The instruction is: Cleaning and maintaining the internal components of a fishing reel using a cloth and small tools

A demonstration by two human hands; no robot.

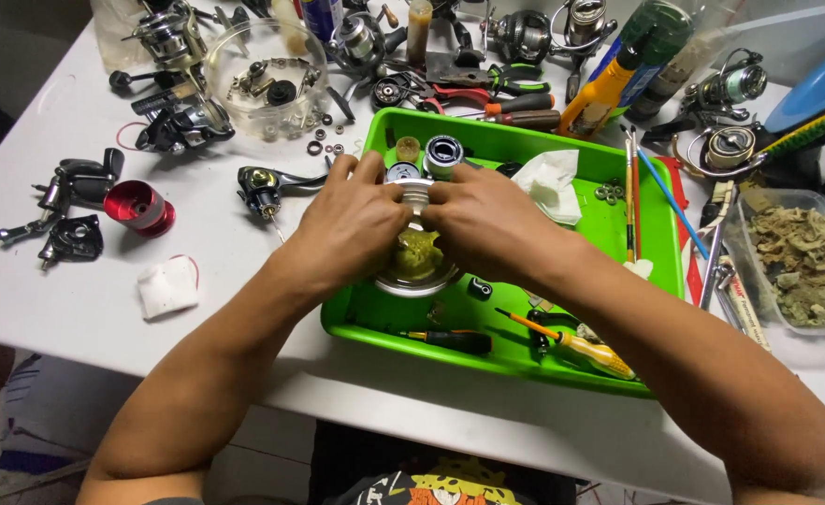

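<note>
While the white bench [76, 309] lies strewn with fishing-reel parts, the work itself sits over the green tray [660, 281] at its near edge; by the look of things the job is somewhere in the middle, since reel bodies, a red spool [138, 207] and a crank handle [267, 187] lie apart on the bench to the left, a clear bowl [265, 79] at the back holds small loose pieces, and nothing in view looks put back together. A metal dish [417, 276] stands in the tray under the hands, with a yellowish-green lump in it, perhaps a greasy rag or grease; I cannot tell which. Both forearms reach in from the near side and meet over that dish; the left hand [352, 224] and the right hand [483, 224] face each other, knuckles up, wrists a little raised. Their fingers [368, 168] are closed from both sides on a small silver spool [415, 194], which is held just above the dish; two more round parts stand just behind it. A white tissue [551, 182], brushes and small screwdrivers lie in the tray to the right.
</note>
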